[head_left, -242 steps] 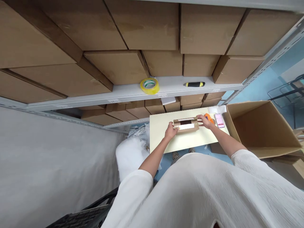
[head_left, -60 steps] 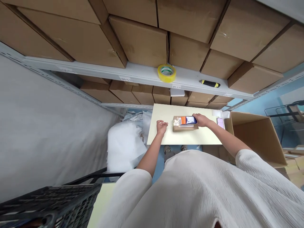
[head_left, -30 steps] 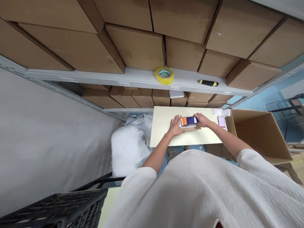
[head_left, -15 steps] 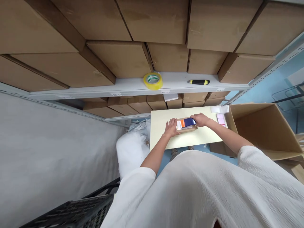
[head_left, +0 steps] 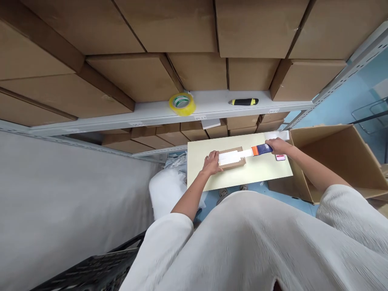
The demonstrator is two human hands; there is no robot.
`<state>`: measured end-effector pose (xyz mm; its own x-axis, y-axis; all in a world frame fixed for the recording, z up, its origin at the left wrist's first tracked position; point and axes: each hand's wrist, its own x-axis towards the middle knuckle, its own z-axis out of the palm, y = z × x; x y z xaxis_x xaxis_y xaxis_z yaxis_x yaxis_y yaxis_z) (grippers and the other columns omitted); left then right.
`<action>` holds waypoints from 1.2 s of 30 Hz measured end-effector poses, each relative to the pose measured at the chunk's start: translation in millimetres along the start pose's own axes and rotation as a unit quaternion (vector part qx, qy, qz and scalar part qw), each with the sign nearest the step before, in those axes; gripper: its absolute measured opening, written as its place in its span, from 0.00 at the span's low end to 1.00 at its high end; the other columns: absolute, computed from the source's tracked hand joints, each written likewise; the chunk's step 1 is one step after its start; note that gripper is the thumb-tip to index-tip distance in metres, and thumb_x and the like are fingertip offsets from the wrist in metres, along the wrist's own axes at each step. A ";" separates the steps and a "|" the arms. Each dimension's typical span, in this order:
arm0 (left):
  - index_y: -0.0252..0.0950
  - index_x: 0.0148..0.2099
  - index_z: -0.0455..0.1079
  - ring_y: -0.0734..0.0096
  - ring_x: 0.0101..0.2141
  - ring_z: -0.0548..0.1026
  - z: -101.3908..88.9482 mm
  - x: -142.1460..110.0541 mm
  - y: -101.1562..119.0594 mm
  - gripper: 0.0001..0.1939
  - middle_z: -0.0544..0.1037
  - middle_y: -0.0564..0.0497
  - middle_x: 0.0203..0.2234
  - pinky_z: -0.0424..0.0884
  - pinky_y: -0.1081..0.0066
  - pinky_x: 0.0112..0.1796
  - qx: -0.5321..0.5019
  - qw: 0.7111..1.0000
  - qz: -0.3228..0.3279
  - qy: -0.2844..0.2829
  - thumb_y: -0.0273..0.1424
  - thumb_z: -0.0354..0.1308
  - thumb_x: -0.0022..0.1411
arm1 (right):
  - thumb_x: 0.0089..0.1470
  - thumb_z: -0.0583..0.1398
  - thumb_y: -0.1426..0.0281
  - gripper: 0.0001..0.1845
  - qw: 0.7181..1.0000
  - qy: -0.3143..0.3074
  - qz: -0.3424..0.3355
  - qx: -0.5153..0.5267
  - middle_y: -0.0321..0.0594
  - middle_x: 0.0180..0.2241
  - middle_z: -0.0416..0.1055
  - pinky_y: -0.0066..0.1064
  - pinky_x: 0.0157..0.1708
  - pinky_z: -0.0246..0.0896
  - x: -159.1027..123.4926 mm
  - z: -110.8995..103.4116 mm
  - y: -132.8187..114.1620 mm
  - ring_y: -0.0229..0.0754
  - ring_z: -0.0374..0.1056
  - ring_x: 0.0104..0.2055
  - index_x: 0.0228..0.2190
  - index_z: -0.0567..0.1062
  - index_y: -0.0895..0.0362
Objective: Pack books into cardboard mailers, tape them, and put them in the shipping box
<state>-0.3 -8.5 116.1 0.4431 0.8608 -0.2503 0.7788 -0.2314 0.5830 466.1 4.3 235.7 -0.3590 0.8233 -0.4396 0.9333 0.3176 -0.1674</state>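
Note:
A small open cardboard box (head_left: 241, 162) with white contents (head_left: 229, 157) lies on the pale yellow tabletop. My left hand (head_left: 211, 163) grips the left end of this box, fingers at its far side and thumb at the near one. In my right hand (head_left: 277, 146) is the blue end of a flat dark blue and orange strip (head_left: 262, 150); its exact kind I cannot make out. A white part of the strip reaches left to the box's right end. Whether it is still joined to the contents I cannot tell.
A phone-like item with a pink screen (head_left: 280, 157) lies near my right hand. A large open carton (head_left: 333, 161) stands to the right. Yellow tape (head_left: 182, 104) and a utility knife (head_left: 244, 102) rest on the shelf edge (head_left: 209, 101), before stacked cartons (head_left: 194, 70). White wrapping (head_left: 165, 186) hangs at left.
My right hand has moved right with the blue and orange strip, away from over the box. White contents now show in the box. My left hand stays on its left end.

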 end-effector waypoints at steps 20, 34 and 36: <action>0.43 0.79 0.45 0.38 0.75 0.51 -7.1 -3.5 15.9 0.68 0.56 0.35 0.74 0.58 0.48 0.70 0.073 0.996 -0.030 -0.037 0.41 0.82 0.46 | 0.58 0.62 0.81 0.33 0.991 -0.088 0.062 -0.078 0.60 0.57 0.72 0.41 0.49 0.68 41.9 42.8 -46.9 0.59 0.70 0.58 0.64 0.67 0.57; 0.41 0.79 0.46 0.35 0.75 0.52 -8.0 0.4 14.4 0.69 0.56 0.35 0.73 0.61 0.47 0.70 0.043 0.998 -0.014 -0.037 0.40 0.83 0.43 | 0.54 0.72 0.76 0.37 0.982 -0.138 0.093 -0.091 0.60 0.55 0.77 0.43 0.52 0.70 86.0 29.3 -90.2 0.62 0.76 0.58 0.63 0.72 0.58; 0.42 0.78 0.47 0.35 0.75 0.51 -8.1 0.2 13.2 0.69 0.56 0.35 0.73 0.61 0.47 0.70 0.037 0.999 -0.011 -0.035 0.40 0.83 0.42 | 0.53 0.73 0.76 0.35 0.981 -0.142 0.100 -0.092 0.59 0.55 0.78 0.43 0.51 0.71 90.3 26.1 -94.2 0.62 0.77 0.56 0.61 0.74 0.58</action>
<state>6.4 -7.8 130.1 0.4545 0.8322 -0.3176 0.8182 -0.2490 0.5183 345.9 36.4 188.8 -0.1292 0.7226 -0.6791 0.9596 0.2637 0.0981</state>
